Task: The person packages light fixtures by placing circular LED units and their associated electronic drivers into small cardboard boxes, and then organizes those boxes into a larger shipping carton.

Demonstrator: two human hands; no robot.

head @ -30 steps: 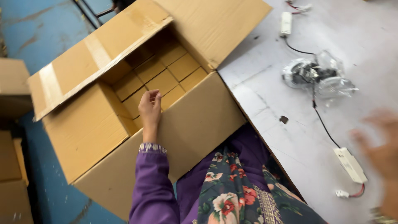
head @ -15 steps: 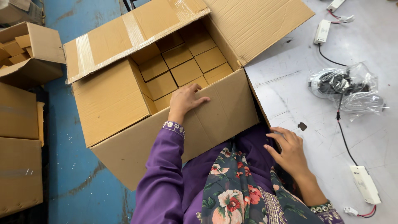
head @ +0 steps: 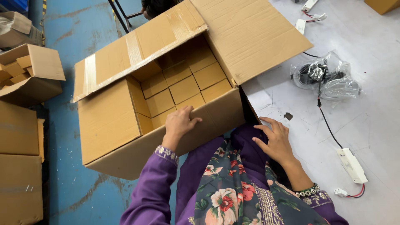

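The left hand lay over the near rim of a large open cardboard carton, fingers curled loosely on the edge and thumb on the outer wall, gripping the rim rather than anything loose. The carton stood tilted, its open mouth turned up toward the person, and its long axis ran diagonally from below and left of that hand to above and right of it; its flaps were spread wide, one taped flap beyond the hand and another lying over the bench. Inside, just beyond the fingertips, small brown boxes were packed in tidy rows. The right hand rested open and empty, fingers spread, at the bench edge just beside the carton's near corner. Farther out from that hand lay a white oblong driver unit on a black cable, and beyond it a clear bag of coiled parts. Well to the left of the left hand, more cartons stood on the blue floor.
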